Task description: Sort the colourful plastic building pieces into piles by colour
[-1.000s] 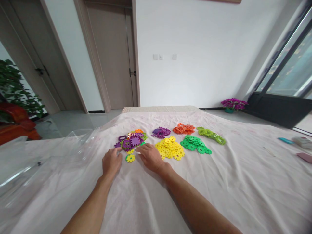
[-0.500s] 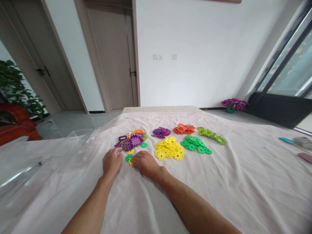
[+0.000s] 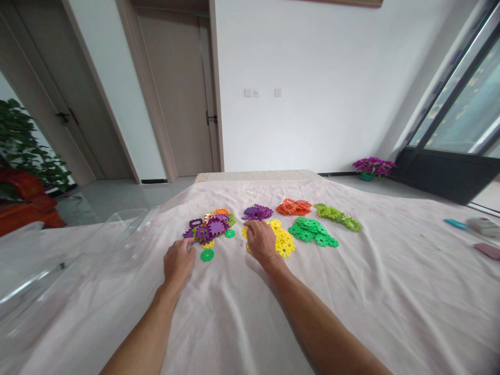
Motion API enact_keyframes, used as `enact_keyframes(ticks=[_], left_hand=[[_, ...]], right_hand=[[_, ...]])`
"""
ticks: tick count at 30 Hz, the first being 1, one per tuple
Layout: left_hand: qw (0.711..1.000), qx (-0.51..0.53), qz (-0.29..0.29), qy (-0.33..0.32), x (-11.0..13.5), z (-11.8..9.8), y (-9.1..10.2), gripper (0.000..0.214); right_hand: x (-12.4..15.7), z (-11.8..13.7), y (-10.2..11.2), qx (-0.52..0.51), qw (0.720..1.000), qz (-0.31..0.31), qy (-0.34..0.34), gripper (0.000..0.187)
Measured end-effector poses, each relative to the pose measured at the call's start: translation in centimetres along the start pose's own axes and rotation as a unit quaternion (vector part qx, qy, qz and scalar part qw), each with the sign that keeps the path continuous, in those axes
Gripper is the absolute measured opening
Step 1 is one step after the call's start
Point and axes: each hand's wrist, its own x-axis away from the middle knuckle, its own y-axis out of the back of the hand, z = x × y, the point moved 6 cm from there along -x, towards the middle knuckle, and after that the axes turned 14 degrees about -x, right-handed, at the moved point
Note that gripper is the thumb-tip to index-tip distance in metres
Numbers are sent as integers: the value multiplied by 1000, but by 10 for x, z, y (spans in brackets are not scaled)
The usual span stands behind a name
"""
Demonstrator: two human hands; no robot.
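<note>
My right hand [image 3: 261, 240] is over the left part of a pile of yellow slotted plastic discs [image 3: 286, 243], its fingers bent down. Yellow shows at its fingertips, seemingly a disc in the pinch, though the fingers partly hide it. My left hand [image 3: 178, 260] rests on the cloth with thumb and forefinger apart, its fingertips at the near edge of a mixed heap [image 3: 213, 227] of purple, orange and lime pieces. One green disc [image 3: 207, 254] lies flat just right of my left hand, and another green disc [image 3: 230, 234] lies beside the heap.
Sorted piles of purple pieces [image 3: 258, 211], orange pieces [image 3: 294, 207], lime pieces [image 3: 339, 216] and green discs [image 3: 310, 230] lie across the cloth [image 3: 371, 302]. Clear plastic packaging [image 3: 78, 271] is at the left. A blue item [image 3: 456, 224] and a pinkish block [image 3: 487, 250] lie far right.
My right hand has moved right, from beside the near green disc to the yellow pile. The small yellow disc by that green one is gone from there. My left hand has stayed put.
</note>
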Motion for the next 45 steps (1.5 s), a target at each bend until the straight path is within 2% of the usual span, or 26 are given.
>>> enact_keyframes(ticks=[3,5,7,11,15,18,24,26,31,37,45], left_hand=[[1000,3,3,1,-1,0,-1,41],[1000,3,5,3,-1,0,-1,41],[1000,2,5,3,-1,1,-1,41],[1000,-8,0,-1,1,-1,2,41],[999,-32,-11,-14,3,-5,6,41],[998,-53,-17,-21,5,-8,9,41],[997,-70,-12,-33,8,-12,8,39],[997,-71,-12,-34,9,-13,8,39],[996,-75,-12,-38,12,-17,11,43],[995,-83,-22,-45,14,-20,14,49],[996,-81,-21,-44,15,-22,14,54]], right_hand=[[-2,-10,14,45,998,-44,-28,24],[-2,-9,15,56,997,-41,-21,25],[0,0,6,44,999,2,10,27],[11,20,-25,34,988,134,70,33],[26,24,-49,59,969,232,66,51],[32,24,-55,66,960,267,56,56],[26,37,-44,31,965,244,94,31],[24,39,-43,6,966,237,107,28],[22,28,-46,2,980,185,70,32],[24,28,-56,21,971,224,76,41],[26,28,-55,-73,970,225,59,45]])
